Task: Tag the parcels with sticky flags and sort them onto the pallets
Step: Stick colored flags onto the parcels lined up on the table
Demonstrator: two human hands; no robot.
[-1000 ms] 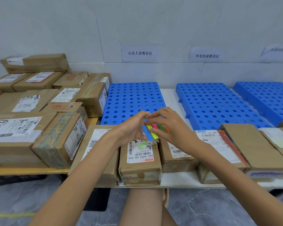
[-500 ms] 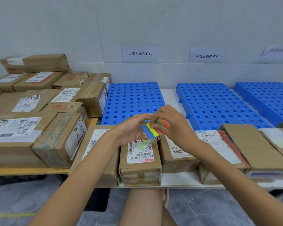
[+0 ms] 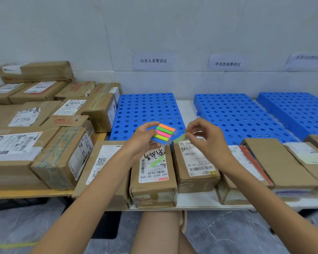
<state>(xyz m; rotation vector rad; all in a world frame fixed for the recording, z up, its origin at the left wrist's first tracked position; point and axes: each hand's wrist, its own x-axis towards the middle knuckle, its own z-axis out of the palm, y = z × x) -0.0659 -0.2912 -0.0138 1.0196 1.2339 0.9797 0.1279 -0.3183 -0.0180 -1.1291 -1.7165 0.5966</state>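
Frame centre: left hand (image 3: pixel 142 139) grips flag pad (image 3: pixel 163 133), fingers curled round its left edge, coloured strips facing up. Right hand (image 3: pixel 207 142) pinches one green flag (image 3: pixel 180 138) between thumb and fingertips, just right of pad; can't tell if it is touching the pad. Both hands are held above the front parcel row, lower centre. Parcel (image 3: pixel 154 173) under the left hand has a green mark on its label. Three blue pallets (image 3: pixel 147 109) sit behind, centre to right. Parcel stack (image 3: pixel 26 129) at left.
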